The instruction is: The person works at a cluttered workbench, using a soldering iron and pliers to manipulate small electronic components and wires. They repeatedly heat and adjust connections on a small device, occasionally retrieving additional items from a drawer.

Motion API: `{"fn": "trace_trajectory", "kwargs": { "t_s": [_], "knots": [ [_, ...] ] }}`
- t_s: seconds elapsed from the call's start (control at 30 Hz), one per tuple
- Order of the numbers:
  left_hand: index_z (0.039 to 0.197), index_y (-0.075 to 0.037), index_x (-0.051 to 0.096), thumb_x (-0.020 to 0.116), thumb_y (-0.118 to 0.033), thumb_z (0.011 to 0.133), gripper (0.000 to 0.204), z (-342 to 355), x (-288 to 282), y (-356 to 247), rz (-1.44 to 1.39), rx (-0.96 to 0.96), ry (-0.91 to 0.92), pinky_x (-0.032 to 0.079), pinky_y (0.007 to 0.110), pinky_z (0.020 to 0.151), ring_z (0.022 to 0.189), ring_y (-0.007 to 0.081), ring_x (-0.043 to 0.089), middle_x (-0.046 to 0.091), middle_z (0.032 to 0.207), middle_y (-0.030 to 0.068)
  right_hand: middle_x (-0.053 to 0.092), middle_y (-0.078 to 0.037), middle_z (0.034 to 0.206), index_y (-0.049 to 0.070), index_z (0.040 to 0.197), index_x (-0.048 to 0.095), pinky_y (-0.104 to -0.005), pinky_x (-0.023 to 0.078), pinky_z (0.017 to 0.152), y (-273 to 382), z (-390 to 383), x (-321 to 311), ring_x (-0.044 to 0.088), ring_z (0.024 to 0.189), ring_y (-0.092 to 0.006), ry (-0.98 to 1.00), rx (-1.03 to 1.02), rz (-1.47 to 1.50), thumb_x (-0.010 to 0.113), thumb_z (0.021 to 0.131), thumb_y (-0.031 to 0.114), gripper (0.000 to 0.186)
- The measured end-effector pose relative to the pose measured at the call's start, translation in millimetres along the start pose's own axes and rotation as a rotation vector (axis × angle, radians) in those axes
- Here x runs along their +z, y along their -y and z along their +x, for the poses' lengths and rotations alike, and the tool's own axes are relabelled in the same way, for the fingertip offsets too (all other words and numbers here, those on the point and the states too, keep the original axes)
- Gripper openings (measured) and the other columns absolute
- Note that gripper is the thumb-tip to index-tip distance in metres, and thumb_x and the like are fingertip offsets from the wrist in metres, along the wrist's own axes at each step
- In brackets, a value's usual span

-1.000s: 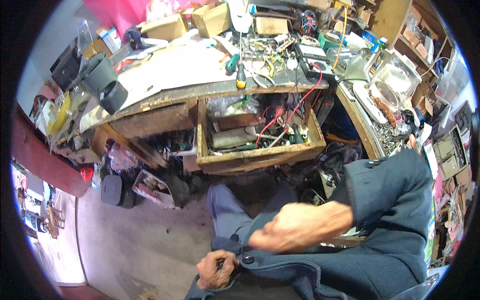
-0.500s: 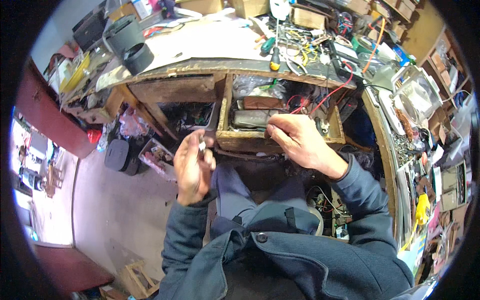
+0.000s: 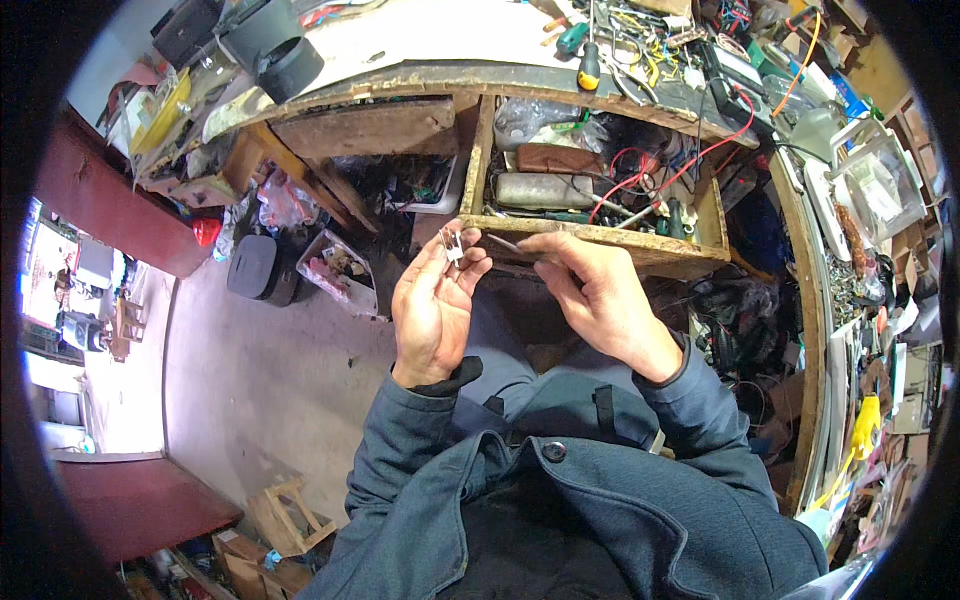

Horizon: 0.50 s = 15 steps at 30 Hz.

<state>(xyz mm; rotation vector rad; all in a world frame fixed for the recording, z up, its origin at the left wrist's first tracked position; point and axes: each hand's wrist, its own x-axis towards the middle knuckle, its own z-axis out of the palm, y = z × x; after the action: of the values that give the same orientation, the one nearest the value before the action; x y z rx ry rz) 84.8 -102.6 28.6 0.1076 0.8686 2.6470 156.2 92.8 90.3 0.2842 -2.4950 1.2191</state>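
Over my lap, in front of an open wooden drawer (image 3: 640, 243), both hands are raised close together. My left hand (image 3: 432, 318) pinches a small white part (image 3: 454, 246) with thin metal bits at its fingertips, the palm turned up. Closed around a slim, dark metal tool (image 3: 502, 243) is my right hand (image 3: 608, 302); the tool points left toward the white part, with a small gap seeming to lie between them. What kind of tool it is, I cannot make out, since its rear end is hidden in the fingers.
In the drawer lie a brown block (image 3: 560, 159), a grey cylinder (image 3: 543, 191) and red wires (image 3: 622, 188). On the bench above are a yellow-and-black screwdriver (image 3: 589, 72), pliers and loose parts. A carton (image 3: 340, 275) and a dark case (image 3: 253, 267) stand on the floor at left.
My right hand has come down from over the drawer, and the tool now shows. My left hand has moved right and up, its palm opening upward. The view has shifted.
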Motion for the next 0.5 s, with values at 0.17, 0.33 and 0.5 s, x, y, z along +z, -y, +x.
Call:
{"fn": "trace_trajectory", "kwargs": {
  "t_s": [0.17,0.33,0.5],
  "knots": [
    [0.136,0.005,0.053,0.044,-0.01,0.109,0.032,-2,-3,5,-0.056,0.006,0.046,0.056,0.039,0.1,0.11,0.0268,0.067,0.065,0.124,0.0191,0.066,-0.012,0.084,0.008,0.111,0.073,-0.0354,0.053,0.066,6,-5,8,0.066,0.073,-0.0292,-0.003,-0.075,-0.101,0.075,0.084,0.004,0.027],
    [0.136,0.0,0.053,0.046,-0.008,0.108,0.03,-4,-10,13,-0.069,0.023,0.083,0.054,0.042,0.104,0.114,0.0279,0.066,0.064,0.126,0.0169,0.062,-0.008,0.078,0.014,0.112,0.073,-0.0402,0.053,0.054,3,-11,22,0.065,0.063,-0.031,-0.058,-0.151,-0.272,0.071,0.087,0.011,0.025],
    [0.138,-0.004,0.054,0.046,-0.008,0.108,0.032,-11,-9,15,-0.054,0.025,0.104,0.051,0.045,0.106,0.116,0.0284,0.066,0.065,0.126,0.0145,0.063,-0.008,0.077,0.013,0.111,0.074,-0.0373,0.053,0.055,12,-12,26,0.067,0.063,-0.0294,-0.041,-0.107,-0.303,0.075,0.085,0.006,0.027]
  ]
}}
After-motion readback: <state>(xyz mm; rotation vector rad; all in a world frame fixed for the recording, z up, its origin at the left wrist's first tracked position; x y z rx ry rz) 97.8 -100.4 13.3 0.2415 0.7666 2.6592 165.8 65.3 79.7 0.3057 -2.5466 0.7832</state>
